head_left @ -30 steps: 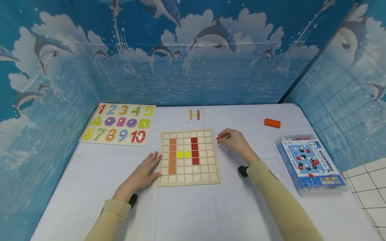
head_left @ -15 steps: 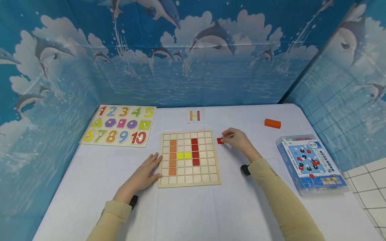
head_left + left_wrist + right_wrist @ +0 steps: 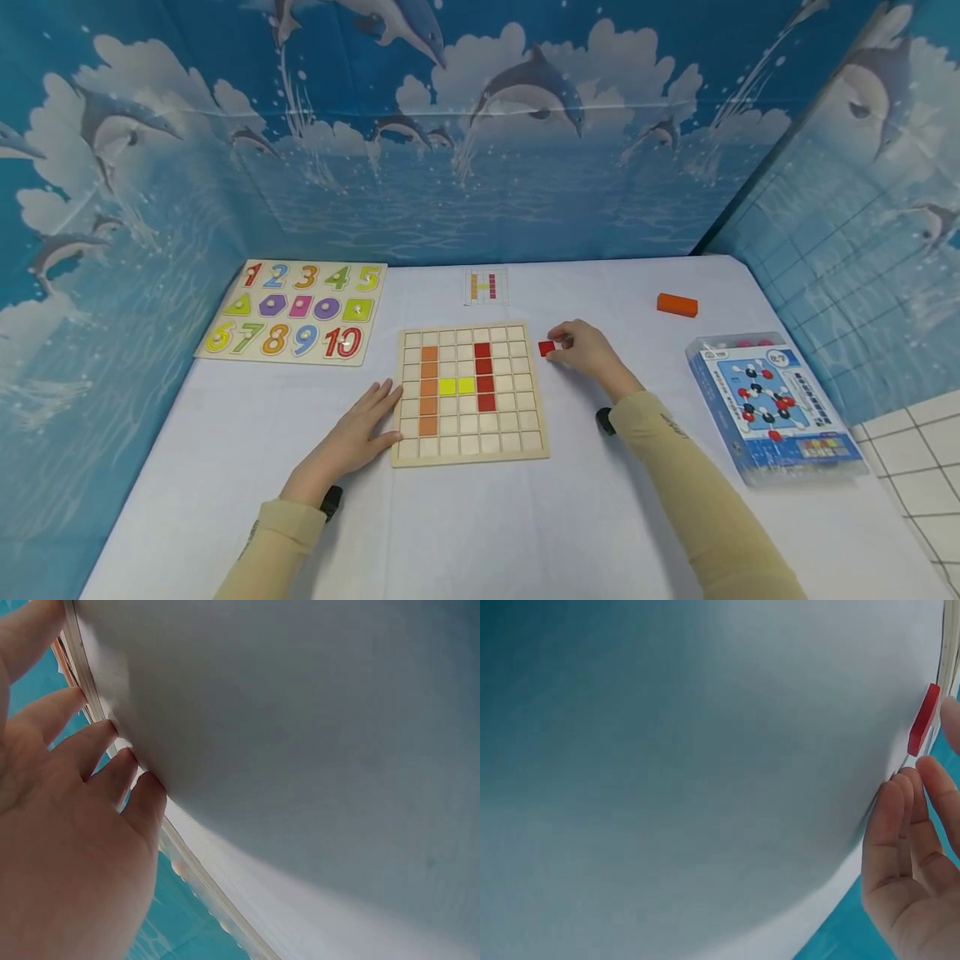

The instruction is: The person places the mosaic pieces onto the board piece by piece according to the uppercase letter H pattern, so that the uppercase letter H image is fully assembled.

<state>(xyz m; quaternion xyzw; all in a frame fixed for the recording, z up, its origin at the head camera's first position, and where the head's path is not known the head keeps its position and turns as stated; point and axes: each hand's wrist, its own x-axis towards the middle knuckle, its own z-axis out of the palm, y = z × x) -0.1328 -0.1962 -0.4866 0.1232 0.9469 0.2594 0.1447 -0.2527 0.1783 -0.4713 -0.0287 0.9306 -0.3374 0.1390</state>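
Observation:
In the head view, my left hand (image 3: 360, 429) rests with spread fingers along the left edge of a wooden grid board (image 3: 510, 446); the left wrist view shows those fingertips at the edge. Set in the board are a column of orange tiles (image 3: 428, 387), two yellow tiles (image 3: 457, 385) and a column of red tiles (image 3: 484, 375). Just right of the board lies a loose red tile (image 3: 546, 349). My right hand (image 3: 588, 350) is beside it, thumb and fingertips right at its right side. In the right wrist view, the red tile (image 3: 924, 720) shows beyond the slightly bent fingers.
Behind the board lies a small pattern card (image 3: 485, 287). A number puzzle board (image 3: 300, 312) is at back left. An orange block (image 3: 677, 305) and a clear-edged box with a molecule picture (image 3: 772, 408) are on the right. A dolphin-print curtain (image 3: 480, 200) stands behind the white table.
My right hand shifted slightly right, then slightly back left, by the loose red tile, more of which shows now. My left hand has stayed at the board's edge.

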